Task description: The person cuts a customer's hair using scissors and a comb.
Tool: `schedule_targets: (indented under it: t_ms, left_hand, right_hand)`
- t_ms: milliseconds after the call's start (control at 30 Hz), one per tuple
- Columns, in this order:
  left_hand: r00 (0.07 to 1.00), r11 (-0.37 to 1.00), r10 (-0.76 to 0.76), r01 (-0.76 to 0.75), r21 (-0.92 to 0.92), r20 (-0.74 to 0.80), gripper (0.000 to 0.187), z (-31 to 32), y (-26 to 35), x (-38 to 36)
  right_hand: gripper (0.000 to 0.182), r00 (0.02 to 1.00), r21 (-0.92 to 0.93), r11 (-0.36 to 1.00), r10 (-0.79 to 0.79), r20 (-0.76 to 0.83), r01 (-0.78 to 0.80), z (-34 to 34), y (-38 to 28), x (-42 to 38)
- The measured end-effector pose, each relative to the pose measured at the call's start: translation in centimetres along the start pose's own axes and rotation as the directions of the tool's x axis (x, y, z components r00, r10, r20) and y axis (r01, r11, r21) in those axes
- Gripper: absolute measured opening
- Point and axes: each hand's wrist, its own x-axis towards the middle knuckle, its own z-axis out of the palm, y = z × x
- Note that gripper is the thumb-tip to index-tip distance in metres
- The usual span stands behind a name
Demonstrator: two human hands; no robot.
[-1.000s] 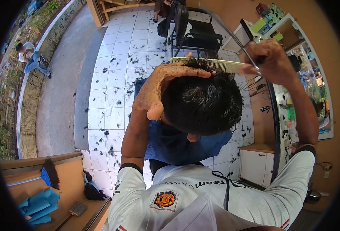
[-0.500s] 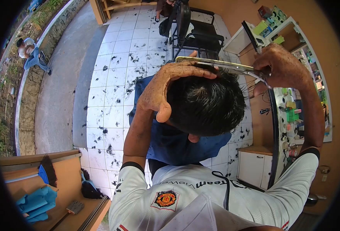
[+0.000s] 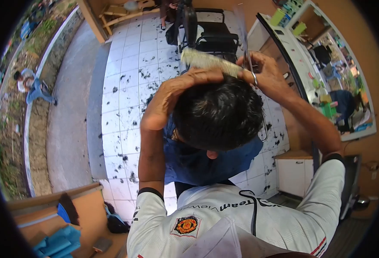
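A seated person's dark-haired head (image 3: 217, 114) is bent in front of me, above a blue cape (image 3: 211, 167). My left hand (image 3: 185, 88) lies along the front of the head, fingers stretched out over the hair, their tips close to the comb. My right hand (image 3: 269, 77) is closed at the other side of the head. It holds scissors (image 3: 248, 60), blades pointing up and away and blurred. The pale yellow comb (image 3: 206, 62) reaches from its thumb and fingers across the front hair, teeth visible. Some of the comb's lower edge is hidden behind my left fingers.
Hair clippings lie over the white tiled floor (image 3: 129, 112). A black barber chair (image 3: 217, 36) stands ahead. To the right are a counter (image 3: 288, 51) with several items and a wall mirror (image 3: 370, 124). A white cabinet (image 3: 292, 176) sits low right. Another person sits outside at left.
The scissors have swung from lying along the comb to pointing upward. My right hand has come down and left beside the head. The comb has tilted, its broad side now showing.
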Motion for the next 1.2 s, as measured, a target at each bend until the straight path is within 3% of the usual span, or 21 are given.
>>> schedule_targets:
  t_ms: [33,67,100,133,200,233,333,400,433,467,533,600,633,667,800,867,1000,1067,1100,1133,1200]
  left_hand:
    - [0.982,0.995,-0.008,0.027,0.098,-0.188,0.153,0.5,1.1,0.6]
    - [0.958,0.989,-0.026,0.067,0.134,-0.286,0.149,0.4,1.8,1.1]
    - [0.923,0.98,-0.044,0.114,0.162,-0.381,0.145,0.2,2.6,1.5]
    - [0.916,0.979,-0.091,0.155,0.136,-0.391,0.14,-0.6,3.3,1.9]
    - [0.931,0.966,-0.22,0.25,0.07,-0.29,0.133,-1.9,5.2,2.9]
    - [0.926,0.951,-0.291,0.307,0.032,-0.241,0.131,-2.7,5.6,3.1]
    - [0.887,0.877,-0.426,0.454,0.159,-0.179,0.117,-3.2,6.2,4.0]
    - [0.861,0.831,-0.5,0.507,0.227,-0.092,0.113,-3.9,6.2,4.7]
    - [0.826,0.783,-0.563,0.546,0.298,-0.033,0.108,-4.2,6.1,5.1]
    - [0.823,0.781,-0.569,0.546,0.303,-0.015,0.108,-4.7,5.7,5.7]
    - [0.764,0.889,-0.452,0.344,0.302,0.46,0.103,-5.0,4.9,7.6]
    - [0.666,0.891,-0.447,0.276,0.36,0.597,0.117,-3.0,4.4,9.4]
    - [0.61,0.895,-0.44,0.235,0.38,0.659,0.124,-1.7,4.2,10.5]
    - [0.606,0.885,-0.454,0.22,0.41,0.654,0.127,-1.0,3.7,11.1]
    - [0.474,0.876,-0.46,0.101,0.472,0.751,0.135,0.4,0.7,12.4]
    - [0.528,0.809,-0.582,0.451,0.377,0.618,0.138,2.6,2.2,13.1]
    - [0.636,0.877,-0.48,0.354,0.324,0.604,0.14,2.5,0.9,13.1]
    - [0.642,0.893,-0.45,0.344,0.291,0.621,0.143,2.6,1.2,13.1]
    - [0.63,0.894,-0.445,0.353,0.276,0.636,0.145,2.7,1.4,13.2]
    - [0.633,0.893,-0.447,0.354,0.277,0.633,0.145,2.6,1.3,13.2]
    - [0.685,0.943,-0.331,0.209,0.26,0.649,0.141,2.4,1.1,13.1]
  right_hand:
    - [0.027,1.0,0.013,1.0,0.009,-0.029,-0.009,0.4,0.8,0.1]
    - [0.024,0.986,0.165,0.986,0.05,-0.157,-0.024,0.5,1.9,0.7]
    - [0.022,0.954,0.317,0.948,0.112,-0.278,-0.019,0.7,3.3,1.1]
    - [0.024,0.951,0.334,0.943,0.094,-0.296,0.011,1.5,5.7,1.6]
    - [0.025,0.987,0.356,0.931,0.129,-0.099,-0.086,3.0,9.4,0.7]
    - [0.025,0.98,0.375,0.923,0.147,-0.136,-0.086,3.1,9.4,-0.5]
    - [0.026,0.972,0.396,0.912,0.178,-0.151,-0.106,3.7,8.5,-5.0]
    - [0.026,0.932,0.302,0.953,0.129,-0.338,-0.023,2.3,6.6,-8.4]
    - [0.026,0.924,0.404,0.909,0.236,-0.301,-0.101,1.7,5.5,-9.8]
    - [0.026,0.917,0.412,0.905,0.246,-0.313,-0.102,1.2,4.9,-10.7]
    - [0.026,0.953,0.413,0.909,0.173,-0.249,-0.057,0.6,4.0,-12.1]
    - [0.028,0.952,0.358,0.933,0.134,-0.274,-0.028,-0.4,3.6,-12.2]
    - [0.029,0.961,0.425,0.893,0.233,-0.151,-0.15,-1.2,2.8,-12.3]
    - [0.03,0.948,0.475,0.837,0.318,-0.019,-0.271,-1.7,2.6,-12.3]
    - [0.035,0.958,0.585,0.772,0.284,0.03,-0.247,-2.5,3.0,-11.8]
    - [0.036,0.961,0.579,0.777,0.275,0.041,-0.247,-3.2,2.9,-11.8]
    - [0.031,0.952,0.586,0.785,0.297,-0.072,-0.2,-3.4,3.9,-11.1]
    - [0.026,0.867,0.219,0.975,0.084,-0.492,0.03,-1.5,4.7,-10.1]
    - [0.025,0.904,0.198,0.98,0.083,-0.42,0.002,-1.1,3.5,-10.5]
    - [0.032,0.895,0.066,0.996,-0.023,-0.446,0.058,-0.4,3.4,-10.6]
    - [0.033,0.765,-0.169,0.954,-0.299,-0.571,0.247,0.0,3.2,-10.4]
